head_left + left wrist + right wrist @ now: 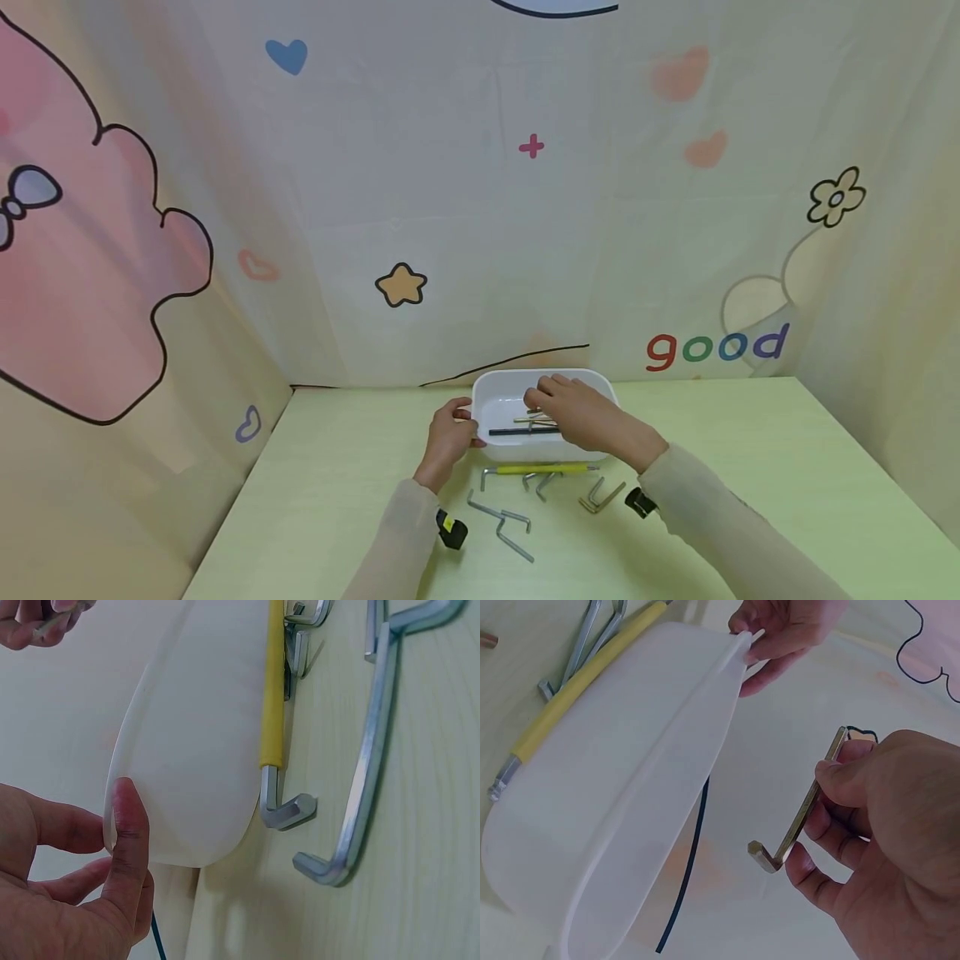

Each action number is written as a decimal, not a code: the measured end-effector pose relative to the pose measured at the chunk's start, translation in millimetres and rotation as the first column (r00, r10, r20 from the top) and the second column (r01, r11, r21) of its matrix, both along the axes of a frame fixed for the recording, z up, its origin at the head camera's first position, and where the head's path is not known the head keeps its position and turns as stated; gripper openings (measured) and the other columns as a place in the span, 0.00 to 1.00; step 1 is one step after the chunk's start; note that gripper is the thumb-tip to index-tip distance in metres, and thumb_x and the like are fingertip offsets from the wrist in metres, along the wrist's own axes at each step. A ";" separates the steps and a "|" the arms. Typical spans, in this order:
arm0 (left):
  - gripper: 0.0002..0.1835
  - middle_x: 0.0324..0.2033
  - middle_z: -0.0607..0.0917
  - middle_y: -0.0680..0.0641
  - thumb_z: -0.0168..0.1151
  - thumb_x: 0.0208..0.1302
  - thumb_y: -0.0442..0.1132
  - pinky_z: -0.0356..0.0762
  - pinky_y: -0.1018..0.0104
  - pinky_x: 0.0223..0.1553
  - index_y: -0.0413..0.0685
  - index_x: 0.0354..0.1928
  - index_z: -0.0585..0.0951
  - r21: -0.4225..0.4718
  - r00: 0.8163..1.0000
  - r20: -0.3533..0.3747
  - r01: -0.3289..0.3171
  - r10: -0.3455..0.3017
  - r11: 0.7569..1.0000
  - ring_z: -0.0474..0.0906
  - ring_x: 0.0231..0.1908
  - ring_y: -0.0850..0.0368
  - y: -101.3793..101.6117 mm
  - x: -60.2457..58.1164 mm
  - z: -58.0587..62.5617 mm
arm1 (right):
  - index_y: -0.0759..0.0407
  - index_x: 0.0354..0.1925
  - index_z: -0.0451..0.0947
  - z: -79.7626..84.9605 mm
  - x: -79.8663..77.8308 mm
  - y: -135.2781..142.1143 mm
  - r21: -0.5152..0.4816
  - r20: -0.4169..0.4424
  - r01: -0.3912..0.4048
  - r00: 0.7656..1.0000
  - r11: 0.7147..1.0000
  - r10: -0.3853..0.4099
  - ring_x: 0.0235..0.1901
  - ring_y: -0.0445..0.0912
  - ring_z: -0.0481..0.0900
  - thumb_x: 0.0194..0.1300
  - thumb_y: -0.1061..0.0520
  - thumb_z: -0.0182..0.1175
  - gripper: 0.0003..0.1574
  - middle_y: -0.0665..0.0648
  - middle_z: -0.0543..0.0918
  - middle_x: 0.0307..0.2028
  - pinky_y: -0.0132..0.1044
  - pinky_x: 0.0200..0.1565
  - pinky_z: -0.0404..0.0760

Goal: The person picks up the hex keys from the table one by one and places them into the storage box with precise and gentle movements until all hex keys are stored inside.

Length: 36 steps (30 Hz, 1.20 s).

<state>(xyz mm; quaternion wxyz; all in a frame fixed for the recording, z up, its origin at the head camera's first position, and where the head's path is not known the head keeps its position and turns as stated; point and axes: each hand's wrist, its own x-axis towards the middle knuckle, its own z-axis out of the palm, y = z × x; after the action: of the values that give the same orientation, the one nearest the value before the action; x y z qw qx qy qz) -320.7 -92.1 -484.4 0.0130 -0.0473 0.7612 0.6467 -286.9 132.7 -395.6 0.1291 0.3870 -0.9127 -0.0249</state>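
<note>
A white plastic bin (pixel 543 454) stands at the back of the table, and my left hand (pixel 447 442) pinches its left end at the rim. In the left wrist view, the thumb (pixel 129 825) lies on the outer wall. Above the bin's opening, my right hand (pixel 581 414) holds a brass-coloured hex key (pixel 804 814) between thumb and fingers, its short bent end sticking out. Inside the bin lie a black rod (pixel 517 432) and some thin brass-coloured pieces, partly hidden by the right hand. Along the bin's front lies a hex key with a yellow sleeve (pixel 543 469).
Several silver hex keys (pixel 516 546) lie loose on the pale wooden table (pixel 315 500) in front of the bin. To their right is a small pair (pixel 597 500), one brownish. A printed curtain (pixel 450 192) hangs behind the bin and at both sides.
</note>
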 end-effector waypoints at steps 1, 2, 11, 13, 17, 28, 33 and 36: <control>0.28 0.42 0.73 0.41 0.54 0.58 0.25 0.84 0.68 0.29 0.38 0.63 0.72 0.001 1.000 0.001 0.001 -0.001 1.000 0.75 0.30 0.54 0.0 0.1 0.2 | 0.52 0.49 0.72 0.3 -2.2 -0.2 0.005 0.005 0.004 1.000 1.000 -0.004 0.43 0.47 0.76 0.60 0.70 0.63 0.23 0.52 0.77 0.42 0.38 0.41 0.78; 0.28 0.42 0.73 0.41 0.54 0.58 0.25 0.84 0.68 0.29 0.38 0.64 0.72 0.002 1.000 0.001 0.003 -0.003 1.000 0.75 0.30 0.54 -0.1 0.3 0.4 | 0.52 0.49 0.72 0.5 -4.4 -0.3 0.008 0.011 0.007 1.000 1.000 -0.007 0.43 0.47 0.76 0.60 0.70 0.63 0.22 0.52 0.77 0.42 0.39 0.41 0.78; 0.28 0.39 0.72 0.43 0.53 0.57 0.24 0.85 0.67 0.28 0.37 0.62 0.73 0.013 1.000 -0.029 0.008 -0.007 1.000 0.75 0.25 0.57 -1.3 -0.4 -1.7 | 0.52 0.50 0.71 -3.0 -21.3 -1.3 0.008 0.095 0.041 0.995 0.999 -0.041 0.45 0.47 0.76 0.62 0.70 0.62 0.22 0.53 0.78 0.44 0.41 0.47 0.79; 0.28 0.38 0.72 0.44 0.52 0.56 0.24 0.85 0.66 0.27 0.36 0.62 0.73 0.019 0.999 -0.038 0.008 -0.008 1.000 0.75 0.24 0.57 -1.6 -1.0 -2.7 | 0.52 0.50 0.71 -5.6 -25.7 -1.8 0.009 0.113 0.051 0.992 0.999 -0.051 0.46 0.48 0.76 0.63 0.70 0.60 0.21 0.53 0.78 0.44 0.42 0.48 0.79; 0.28 0.38 0.73 0.44 0.53 0.56 0.24 0.85 0.66 0.27 0.36 0.62 0.73 0.019 0.999 -0.037 0.008 -0.007 1.000 0.76 0.25 0.57 -1.9 -1.8 -3.6 | 0.51 0.49 0.71 -11.2 -34.2 -3.2 0.015 0.142 0.070 0.987 0.997 -0.071 0.45 0.48 0.76 0.64 0.70 0.59 0.20 0.52 0.78 0.43 0.42 0.47 0.79; 0.27 0.39 0.73 0.42 0.53 0.57 0.25 0.86 0.61 0.32 0.38 0.62 0.73 0.018 1.000 -0.022 0.014 -0.014 1.000 0.75 0.27 0.56 -2.9 -0.2 -2.4 | 0.52 0.49 0.72 -22.2 -52.3 -6.6 0.015 0.205 0.105 0.973 0.994 -0.105 0.41 0.47 0.76 0.65 0.69 0.58 0.18 0.53 0.78 0.42 0.43 0.46 0.80; 0.28 0.40 0.73 0.43 0.54 0.57 0.25 0.86 0.60 0.33 0.37 0.62 0.73 0.009 1.000 -0.020 0.015 -0.015 1.000 0.76 0.27 0.56 -2.5 -1.0 -4.5 | 0.50 0.50 0.71 -29.6 -61.9 -6.7 0.038 0.267 0.140 0.953 0.989 -0.145 0.44 0.47 0.76 0.65 0.67 0.59 0.18 0.52 0.79 0.45 0.44 0.49 0.80; 0.27 0.40 0.73 0.42 0.54 0.57 0.26 0.86 0.61 0.33 0.38 0.62 0.73 0.013 1.000 -0.027 0.013 -0.013 1.000 0.77 0.26 0.56 -2.3 -2.0 -4.1 | 0.50 0.50 0.71 -32.2 -66.3 -6.8 0.034 0.280 0.153 0.947 0.988 -0.157 0.44 0.47 0.76 0.66 0.67 0.58 0.18 0.53 0.79 0.46 0.44 0.50 0.80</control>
<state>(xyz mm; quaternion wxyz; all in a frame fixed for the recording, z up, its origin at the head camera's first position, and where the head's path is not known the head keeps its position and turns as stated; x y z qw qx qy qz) -322.7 -94.4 -488.6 0.0073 -0.0336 0.7574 0.6520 -353.2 125.9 -427.8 -0.0067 0.3145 -0.9491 0.0149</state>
